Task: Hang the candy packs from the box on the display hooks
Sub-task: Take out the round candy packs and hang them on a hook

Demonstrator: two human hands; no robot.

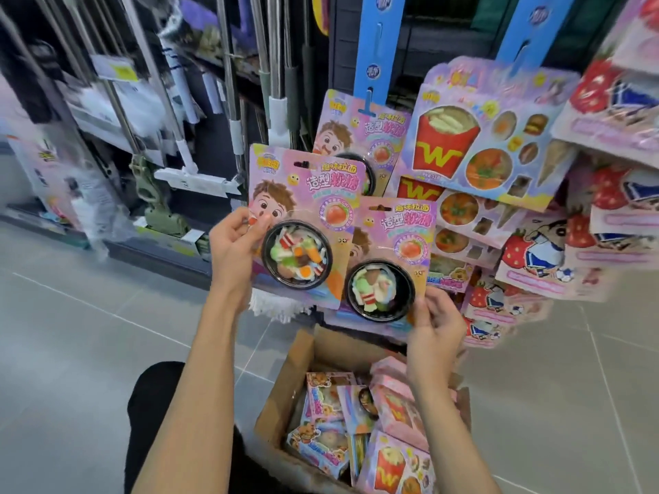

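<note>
Both-handed, fingers (249, 222) round candy packs (303, 222).

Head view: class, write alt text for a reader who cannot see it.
Each hand holds a ramen candy pack, left hand on the higher pack, right hand on the lower pack, before a display of hanging packs. An open box sits below.

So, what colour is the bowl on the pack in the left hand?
Black bowl, clearest in the head view.
</note>
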